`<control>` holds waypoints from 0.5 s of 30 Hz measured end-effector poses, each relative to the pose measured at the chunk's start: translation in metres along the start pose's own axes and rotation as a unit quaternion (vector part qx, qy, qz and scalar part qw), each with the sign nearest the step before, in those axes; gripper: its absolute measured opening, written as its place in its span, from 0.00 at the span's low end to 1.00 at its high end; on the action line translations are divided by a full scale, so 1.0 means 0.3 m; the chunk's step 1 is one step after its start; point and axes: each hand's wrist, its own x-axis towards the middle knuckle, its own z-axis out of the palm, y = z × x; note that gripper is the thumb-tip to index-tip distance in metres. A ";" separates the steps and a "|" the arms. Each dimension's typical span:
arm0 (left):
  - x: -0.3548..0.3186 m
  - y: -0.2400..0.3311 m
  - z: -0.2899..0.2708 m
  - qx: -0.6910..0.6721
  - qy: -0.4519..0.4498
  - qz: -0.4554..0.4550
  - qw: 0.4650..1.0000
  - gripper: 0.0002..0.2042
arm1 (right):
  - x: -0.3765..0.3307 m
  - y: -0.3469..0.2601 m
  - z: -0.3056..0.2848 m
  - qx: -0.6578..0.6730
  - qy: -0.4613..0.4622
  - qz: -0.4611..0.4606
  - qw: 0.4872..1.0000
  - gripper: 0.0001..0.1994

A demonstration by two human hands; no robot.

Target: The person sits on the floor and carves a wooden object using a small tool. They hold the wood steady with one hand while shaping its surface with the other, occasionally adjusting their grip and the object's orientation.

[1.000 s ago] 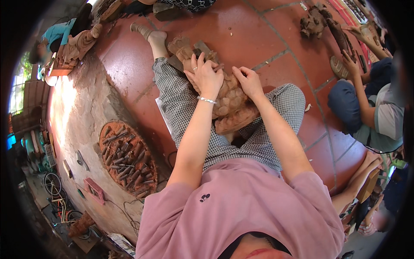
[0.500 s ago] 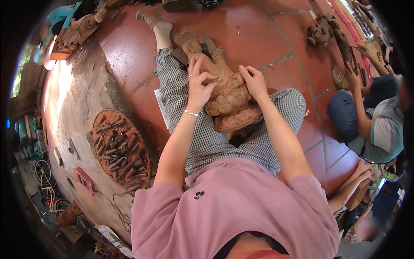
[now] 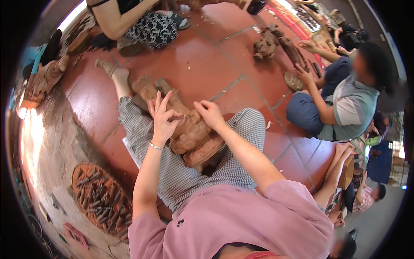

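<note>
A reddish-brown carved wooden figure (image 3: 189, 134) lies tilted across my lap, its rounded base toward me and its narrower end pointing to the far left. Over its left side is my left hand (image 3: 163, 124), thumb and index finger pinched on a small dark piece too small to name, the other fingers raised. At the figure's right edge, my right hand (image 3: 210, 115) has its fingers pressed together against the wood. Whether anything is between those fingertips is hidden. A grey-brown block (image 3: 163, 84) lies beside the figure's far end.
To the left, a round tray (image 3: 77, 172) holds many carving tools in reddish dust. A pink basket (image 3: 75, 235) stands below it. At right a person (image 3: 345, 103) sits handling a dark carved piece (image 3: 293, 54). Another person (image 3: 125, 21) sits at the far left.
The view has turned to the right, so the lap and carving appear farther left and lower. The far-left person has come into view. Both hands stay at the carving.
</note>
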 end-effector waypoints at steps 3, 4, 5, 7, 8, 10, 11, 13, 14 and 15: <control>0.003 -0.014 -0.005 -0.026 -0.002 0.016 1.000 0.08 | -0.007 0.002 -0.010 0.002 0.000 0.003 1.000 0.20; -0.007 -0.020 -0.028 -0.048 -0.009 0.017 0.999 0.08 | -0.018 -0.007 -0.011 0.008 0.012 -0.007 1.000 0.20; -0.032 -0.039 -0.048 -0.076 -0.013 -0.006 0.997 0.08 | -0.019 -0.002 -0.012 0.023 0.014 -0.006 1.000 0.18; -0.049 -0.056 -0.070 -0.099 -0.015 -0.027 0.995 0.08 | -0.012 -0.004 -0.009 0.057 0.001 0.001 0.998 0.17; -0.049 -0.050 -0.068 -0.098 -0.015 -0.023 0.995 0.08 | -0.012 0.000 -0.004 0.073 -0.006 0.007 0.997 0.17; -0.027 -0.033 -0.052 -0.073 -0.014 -0.011 0.997 0.07 | -0.005 0.002 -0.006 0.074 -0.004 -0.010 0.997 0.16; -0.005 -0.016 -0.032 -0.050 -0.015 -0.004 0.999 0.07 | -0.012 -0.007 -0.008 0.064 -0.002 -0.008 0.998 0.15; 0.016 0.003 -0.014 -0.028 -0.015 0.006 0.999 0.08 | -0.030 -0.035 -0.001 0.008 0.009 -0.016 1.000 0.15; 0.015 -0.002 -0.019 -0.035 -0.018 0.007 0.999 0.08 | -0.033 -0.053 0.001 -0.037 0.019 -0.027 0.999 0.14; 0.006 -0.011 -0.028 -0.042 -0.022 0.009 0.999 0.08 | -0.037 -0.066 0.006 -0.083 0.030 -0.039 0.995 0.14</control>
